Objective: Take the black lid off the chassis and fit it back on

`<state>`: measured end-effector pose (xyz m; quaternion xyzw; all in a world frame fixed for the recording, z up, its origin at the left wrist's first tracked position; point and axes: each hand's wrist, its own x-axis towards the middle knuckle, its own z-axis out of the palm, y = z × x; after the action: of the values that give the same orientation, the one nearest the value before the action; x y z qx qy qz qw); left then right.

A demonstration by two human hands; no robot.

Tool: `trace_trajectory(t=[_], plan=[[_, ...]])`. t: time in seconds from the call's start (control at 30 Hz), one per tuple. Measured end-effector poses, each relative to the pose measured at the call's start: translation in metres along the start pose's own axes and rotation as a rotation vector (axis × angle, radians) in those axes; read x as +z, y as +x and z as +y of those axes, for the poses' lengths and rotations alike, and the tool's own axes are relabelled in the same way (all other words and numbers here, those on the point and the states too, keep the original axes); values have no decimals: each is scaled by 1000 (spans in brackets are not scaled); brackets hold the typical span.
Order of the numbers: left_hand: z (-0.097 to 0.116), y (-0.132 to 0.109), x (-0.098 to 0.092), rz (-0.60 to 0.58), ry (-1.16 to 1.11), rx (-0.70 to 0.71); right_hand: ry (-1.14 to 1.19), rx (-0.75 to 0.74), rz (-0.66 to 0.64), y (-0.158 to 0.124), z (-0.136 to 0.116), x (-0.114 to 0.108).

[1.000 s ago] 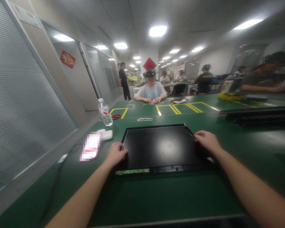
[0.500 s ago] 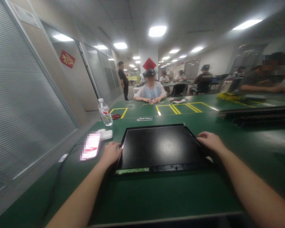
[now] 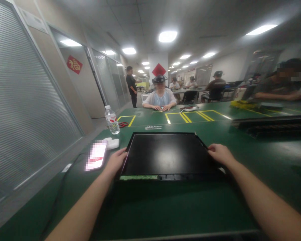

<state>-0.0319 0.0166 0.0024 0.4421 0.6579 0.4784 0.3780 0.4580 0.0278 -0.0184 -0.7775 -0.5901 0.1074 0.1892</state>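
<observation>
A flat black display panel [image 3: 165, 154] sits on the green table [image 3: 165, 207] in front of me, with a thin green circuit strip along its near edge. My left hand [image 3: 115, 161] grips the panel's left edge, fingers curled around it. My right hand [image 3: 219, 154] grips the right edge the same way. The panel's near edge appears raised a little off the table.
A phone [image 3: 95, 156] and a small white case [image 3: 112, 143] lie left of the panel, with a water bottle [image 3: 111, 119] and red scissors [image 3: 122, 124] beyond. Black trays [image 3: 273, 124] stand at the right. A person [image 3: 160, 97] sits across the table; others work farther back.
Both hands stayed on the panel's side edges. The panel's near edge has come up slightly and the panel looks flatter in view; my left hand shifted a little outward.
</observation>
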Motion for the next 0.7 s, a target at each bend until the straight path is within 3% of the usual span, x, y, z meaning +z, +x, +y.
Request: trace_trajectory(t=[0.1,0.23,0.37,0.7], plan=[[7,-7,4,-44,-188,-191,-3,1,13,1,0,1],[17,-17,12,-42,-297,-275,-17,18,30,1,-1,3],[13,-14,18,-15,-382,-284,-47,11,46,4,3,7],[-8,0,17,-178,-505,-217,-6,13,54,5,9,7]])
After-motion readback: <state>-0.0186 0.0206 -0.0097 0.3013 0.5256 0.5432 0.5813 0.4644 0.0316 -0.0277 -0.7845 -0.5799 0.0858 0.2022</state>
